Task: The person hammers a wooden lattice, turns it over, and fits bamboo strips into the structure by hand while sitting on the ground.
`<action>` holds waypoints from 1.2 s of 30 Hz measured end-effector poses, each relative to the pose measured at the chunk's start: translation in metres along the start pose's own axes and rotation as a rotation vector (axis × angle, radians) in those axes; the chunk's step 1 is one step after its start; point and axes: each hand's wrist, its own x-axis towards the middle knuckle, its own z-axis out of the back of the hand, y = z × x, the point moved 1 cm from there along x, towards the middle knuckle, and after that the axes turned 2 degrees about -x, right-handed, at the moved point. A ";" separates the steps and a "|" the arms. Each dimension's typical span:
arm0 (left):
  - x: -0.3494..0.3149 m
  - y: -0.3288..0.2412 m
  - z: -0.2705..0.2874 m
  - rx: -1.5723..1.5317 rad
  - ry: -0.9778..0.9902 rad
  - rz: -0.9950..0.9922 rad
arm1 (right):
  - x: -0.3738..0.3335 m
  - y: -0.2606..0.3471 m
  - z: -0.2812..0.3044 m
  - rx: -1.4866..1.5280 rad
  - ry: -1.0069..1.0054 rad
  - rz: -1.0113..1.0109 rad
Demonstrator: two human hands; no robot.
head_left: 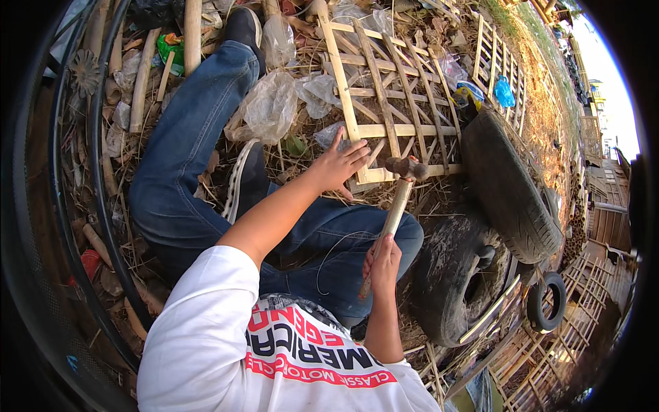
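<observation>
A lattice panel of pale bamboo strips (388,132) lies slanted on the littered ground in front of me. My left hand (338,166) rests on its near left corner, fingers spread over the edge strip. A hammer (394,218) with a wooden handle is in my right hand (384,259), whose fingers wrap round the lower handle. The dark, rusty hammer head (407,168) appears over the panel's near edge, just right of my left hand; whether it touches the strips I cannot tell. A thin wire loop (329,255) shows against my jeans.
Two worn tyres, one leaning (511,185) and one lying (449,281), stand close on the right, with a smaller tyre (547,302) beyond. Clear plastic bags (269,106) lie near my feet. Another lattice (501,65) lies farther off. Curved black tubes (103,172) run along the left.
</observation>
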 end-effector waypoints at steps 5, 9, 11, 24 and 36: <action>0.004 0.001 -0.003 0.038 0.080 0.026 | 0.020 -0.032 -0.004 -0.160 0.078 -0.169; 0.004 -0.001 -0.004 0.029 0.089 0.033 | 0.018 -0.029 -0.006 -0.177 0.070 -0.165; 0.004 0.000 -0.004 0.022 0.102 0.032 | 0.019 -0.030 -0.005 -0.179 0.072 -0.168; 0.003 0.001 -0.003 -0.020 0.091 0.035 | 0.020 -0.030 -0.004 -0.178 0.072 -0.183; 0.005 0.002 0.002 0.010 0.056 0.008 | 0.005 0.007 0.005 -0.112 0.008 -0.139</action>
